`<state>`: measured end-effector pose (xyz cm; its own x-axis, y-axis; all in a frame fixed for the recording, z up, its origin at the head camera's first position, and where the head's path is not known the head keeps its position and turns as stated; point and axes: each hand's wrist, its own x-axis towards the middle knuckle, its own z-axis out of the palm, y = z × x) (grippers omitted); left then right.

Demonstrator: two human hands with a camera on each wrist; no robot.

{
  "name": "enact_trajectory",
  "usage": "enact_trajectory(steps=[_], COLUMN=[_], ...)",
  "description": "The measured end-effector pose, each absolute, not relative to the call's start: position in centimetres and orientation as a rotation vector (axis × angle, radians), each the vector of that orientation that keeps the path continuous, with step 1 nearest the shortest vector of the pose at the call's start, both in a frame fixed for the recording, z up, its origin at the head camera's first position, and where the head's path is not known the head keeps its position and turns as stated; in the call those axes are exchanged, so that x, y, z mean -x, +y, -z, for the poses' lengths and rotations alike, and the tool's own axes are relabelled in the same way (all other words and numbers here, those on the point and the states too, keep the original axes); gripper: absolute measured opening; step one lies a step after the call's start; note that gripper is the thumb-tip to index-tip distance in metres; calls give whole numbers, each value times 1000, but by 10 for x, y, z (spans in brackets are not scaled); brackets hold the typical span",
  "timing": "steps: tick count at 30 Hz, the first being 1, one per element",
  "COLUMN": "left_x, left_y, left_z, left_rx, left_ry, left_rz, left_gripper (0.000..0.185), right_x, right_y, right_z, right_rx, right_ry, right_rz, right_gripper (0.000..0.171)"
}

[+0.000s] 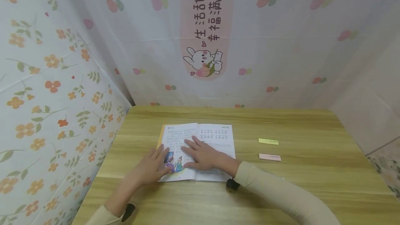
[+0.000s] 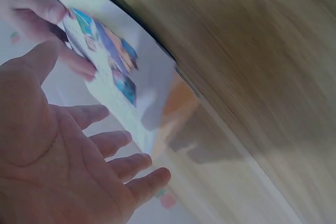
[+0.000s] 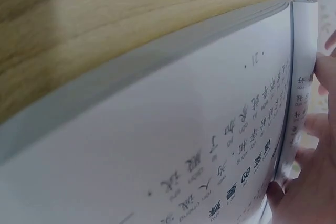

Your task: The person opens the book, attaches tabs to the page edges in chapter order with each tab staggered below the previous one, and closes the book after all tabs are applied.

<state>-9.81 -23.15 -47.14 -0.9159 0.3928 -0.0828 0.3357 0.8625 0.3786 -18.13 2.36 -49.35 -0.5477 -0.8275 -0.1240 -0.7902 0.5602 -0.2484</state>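
An open book (image 1: pixel 229 148) with printed text lies on the wooden table, a coloured picture low on its left page. Over that page's outer edge is my left hand (image 1: pixel 148 169), its fingers extended and spread. The left wrist view shows this palm (image 2: pixel 47 166) with nothing in it; whether the fingertips touch the paper I cannot tell. My right hand (image 1: pixel 203 153) rests near the centre fold, fingers spread across the left page. In the right wrist view, the right page (image 3: pixel 105 129) fills most of the picture and the right hand's fingers (image 3: pixel 310 187) are beside the fold.
To the book's right lie a yellow paper slip (image 1: pixel 268 141) and a pink one (image 1: pixel 270 157). Another thin item's edge (image 1: pixel 282 178) shows behind the right sleeve (image 1: pixel 275 190). Patterned curtains (image 1: pixel 150 55) stand behind and left of the table (image 1: pixel 193 204).
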Motion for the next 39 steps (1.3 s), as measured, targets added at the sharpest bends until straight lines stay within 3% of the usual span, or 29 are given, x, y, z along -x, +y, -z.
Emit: enact_trajectory(steps=[11, 39], left_x=[101, 98], left_y=[-208, -206], left_z=[474, 473], left_rx=[-617, -507], left_ry=[2809, 2781], left_rz=[-444, -379], left_gripper=[80, 77], right_x=[179, 177], right_y=[20, 17], right_z=[490, 488], right_rx=[1329, 1290], right_ry=[2585, 2565], right_rz=[74, 56], right_gripper=[74, 73])
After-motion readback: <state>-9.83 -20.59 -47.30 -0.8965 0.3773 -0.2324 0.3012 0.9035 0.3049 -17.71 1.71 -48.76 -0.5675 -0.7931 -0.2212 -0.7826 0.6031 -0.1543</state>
